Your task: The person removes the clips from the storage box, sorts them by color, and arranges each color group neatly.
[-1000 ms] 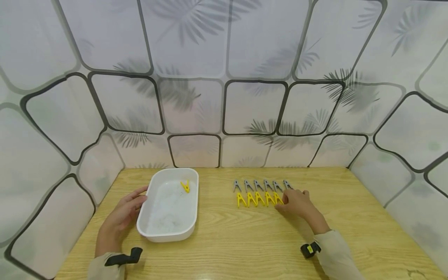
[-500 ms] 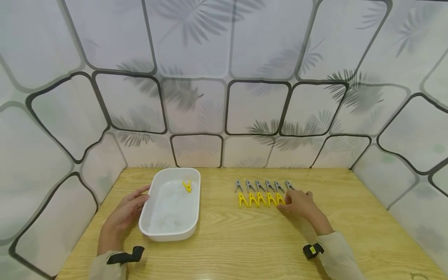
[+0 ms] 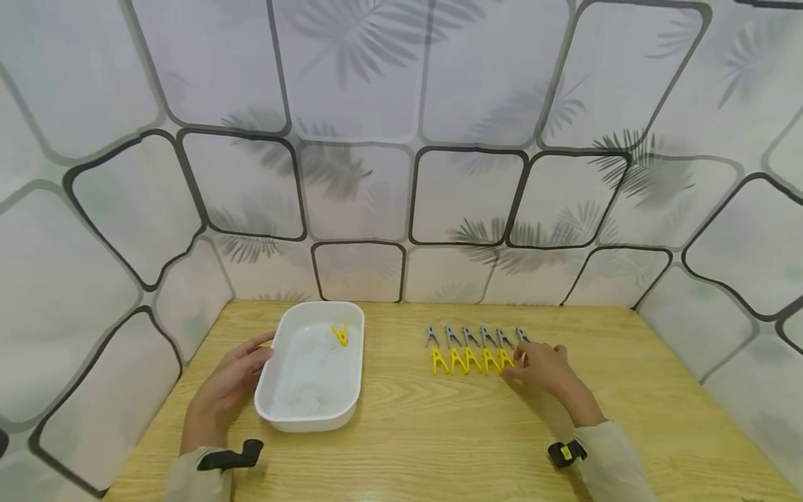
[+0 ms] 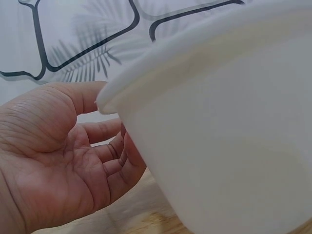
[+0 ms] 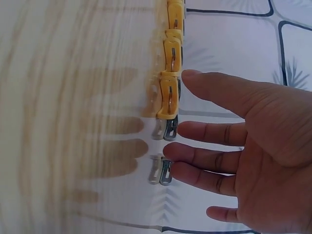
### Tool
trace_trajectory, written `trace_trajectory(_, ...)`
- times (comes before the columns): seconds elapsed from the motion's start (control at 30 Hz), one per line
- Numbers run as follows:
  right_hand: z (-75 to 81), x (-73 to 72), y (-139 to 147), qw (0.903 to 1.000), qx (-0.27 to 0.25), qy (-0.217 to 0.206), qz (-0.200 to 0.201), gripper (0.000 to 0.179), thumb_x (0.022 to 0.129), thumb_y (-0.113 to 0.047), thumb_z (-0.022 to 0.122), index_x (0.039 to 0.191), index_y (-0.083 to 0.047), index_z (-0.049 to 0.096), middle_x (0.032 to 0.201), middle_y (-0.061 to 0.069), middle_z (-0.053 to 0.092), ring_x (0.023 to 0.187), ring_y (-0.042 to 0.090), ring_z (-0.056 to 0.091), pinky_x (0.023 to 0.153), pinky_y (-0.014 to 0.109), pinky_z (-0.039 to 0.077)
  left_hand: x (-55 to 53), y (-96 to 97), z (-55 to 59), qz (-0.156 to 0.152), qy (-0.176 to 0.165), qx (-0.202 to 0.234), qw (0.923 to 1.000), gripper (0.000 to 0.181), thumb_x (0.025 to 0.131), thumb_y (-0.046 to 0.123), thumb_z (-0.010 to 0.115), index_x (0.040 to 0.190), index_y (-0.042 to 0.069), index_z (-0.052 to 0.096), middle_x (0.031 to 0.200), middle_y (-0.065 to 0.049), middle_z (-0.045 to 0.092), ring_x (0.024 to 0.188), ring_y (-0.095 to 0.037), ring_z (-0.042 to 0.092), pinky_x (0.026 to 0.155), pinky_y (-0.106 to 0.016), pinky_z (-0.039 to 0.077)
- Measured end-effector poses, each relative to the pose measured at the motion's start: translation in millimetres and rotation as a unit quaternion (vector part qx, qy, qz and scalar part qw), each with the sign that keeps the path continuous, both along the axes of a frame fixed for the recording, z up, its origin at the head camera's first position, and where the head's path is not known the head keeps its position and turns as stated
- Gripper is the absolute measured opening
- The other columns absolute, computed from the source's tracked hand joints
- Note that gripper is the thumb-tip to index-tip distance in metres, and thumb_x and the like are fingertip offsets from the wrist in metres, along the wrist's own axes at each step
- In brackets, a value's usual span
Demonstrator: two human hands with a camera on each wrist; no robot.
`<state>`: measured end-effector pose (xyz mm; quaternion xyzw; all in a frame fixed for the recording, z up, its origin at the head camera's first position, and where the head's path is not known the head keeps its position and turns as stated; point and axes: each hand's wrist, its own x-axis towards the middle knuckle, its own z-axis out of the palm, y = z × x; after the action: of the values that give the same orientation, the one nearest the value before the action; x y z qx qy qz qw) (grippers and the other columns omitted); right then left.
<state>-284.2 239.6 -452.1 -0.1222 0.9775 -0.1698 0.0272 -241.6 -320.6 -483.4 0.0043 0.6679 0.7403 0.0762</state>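
Observation:
A white plastic tub (image 3: 307, 418) stands on the left of the table, with one yellow clothespin (image 3: 341, 335) lying inside near its far right corner. My left hand (image 3: 228, 380) is at the tub's left side, fingers loosely bent against the outer wall just below the rim (image 4: 146, 73). To the right, several yellow clothespins (image 3: 456, 360) stand in a row in front of a row of several grey clothespins (image 3: 470, 336). My right hand (image 3: 542, 368) is at the right end of these rows, fingers spread and holding nothing. Its thumb tip (image 5: 191, 75) is beside the nearest yellow clothespin (image 5: 169, 95).
The wooden table (image 3: 426, 446) meets a patterned wall covering (image 3: 464, 209) at the back and both sides. A black wrist mount (image 3: 232, 457) sits on the left sleeve, and another black mount (image 3: 566, 453) on the right.
The whole head view has slid slightly, so everything appears a little farther right. Both hands keep their places beside the tub and the clothespin rows.

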Motion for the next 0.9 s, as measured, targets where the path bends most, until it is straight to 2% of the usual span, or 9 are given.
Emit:
trace_trajectory(0.27, 9.2, 0.9, -6.7, 0.999, -0.012, 0.036, 0.022, 0.034, 0.092, -0.033, 0.075, 0.108, -0.004, 0.068, 0.089, 0.003, 0.068, 0.079, 0.019, 0.059, 0.089, 0.066, 0.03, 2.0, -1.3, 1.7, -0.005, 0.001, -0.005, 1.0, 0.044, 0.105, 0.013, 0.055, 0.148, 0.01, 0.049, 0.105, 0.012, 0.073, 0.099, -0.007, 0.066, 0.086, -0.025, 0.055)
trace_trajectory(0.47, 13.3, -1.2, -36.7, 0.9954, -0.026, 0.066, 0.065, 0.027, 0.092, -0.03, 0.076, 0.104, -0.007, 0.07, 0.09, 0.002, 0.069, 0.085, 0.022, 0.062, 0.091, 0.066, 0.032, 0.0, -0.8, -0.2, -0.004, 0.0, -0.006, 1.0, 0.051, 0.105, 0.014, 0.056, 0.152, 0.004, 0.042, 0.104, 0.011, 0.073, 0.098, -0.007, 0.066, 0.086, -0.025, 0.055)
trace_trajectory(0.57, 22.0, -5.3, -61.7, 0.9918, -0.034, 0.08, 0.094, 0.022, 0.092, -0.028, 0.076, 0.103, -0.009, 0.07, 0.092, 0.003, 0.069, 0.087, 0.023, 0.062, 0.088, 0.061, 0.035, -1.2, 0.3, -0.8, -0.008, 0.003, 0.001, 1.0, 0.05, 0.105, 0.013, 0.055, 0.152, 0.003, 0.042, 0.101, 0.01, 0.074, 0.097, -0.008, 0.067, 0.085, -0.025, 0.056)
trace_trajectory(0.67, 35.8, -9.7, -93.3, 0.986, -0.046, 0.086, 0.136, 0.02, 0.094, -0.027, 0.074, 0.105, -0.011, 0.069, 0.096, 0.004, 0.07, 0.089, 0.021, 0.063, 0.089, 0.053, 0.044, -1.9, 0.4, -1.3, -0.011, 0.005, 0.0, 0.9999, 0.051, 0.105, 0.013, 0.054, 0.153, 0.001, 0.04, 0.101, 0.01, 0.073, 0.098, -0.007, 0.067, 0.085, -0.025, 0.055)
trace_trajectory(0.8, 56.5, -12.8, -141.6, 0.9716, -0.06, 0.102, 0.205, 0.022, 0.096, -0.026, 0.072, 0.11, -0.009, 0.069, 0.101, 0.007, 0.071, 0.091, 0.019, 0.064, 0.083, 0.042, 0.054, -1.7, 0.0, -1.7, 0.0, -0.001, -0.011, 0.9999, 0.057, 0.104, 0.014, 0.056, 0.155, -0.001, 0.035, 0.103, 0.01, 0.073, 0.1, -0.007, 0.065, 0.087, -0.025, 0.054)
trace_trajectory(0.9, 69.4, -15.8, -178.2, 0.9599, -0.051, 0.12, 0.248, 0.023, 0.096, -0.025, 0.072, 0.11, -0.008, 0.07, 0.1, 0.008, 0.072, 0.091, 0.019, 0.064, 0.081, 0.038, 0.054, -1.2, -0.8, -2.1, 0.012, -0.004, -0.018, 0.9998, 0.06, 0.104, 0.015, 0.058, 0.156, -0.002, 0.034, 0.106, 0.012, 0.072, 0.1, -0.006, 0.064, 0.088, -0.024, 0.054)
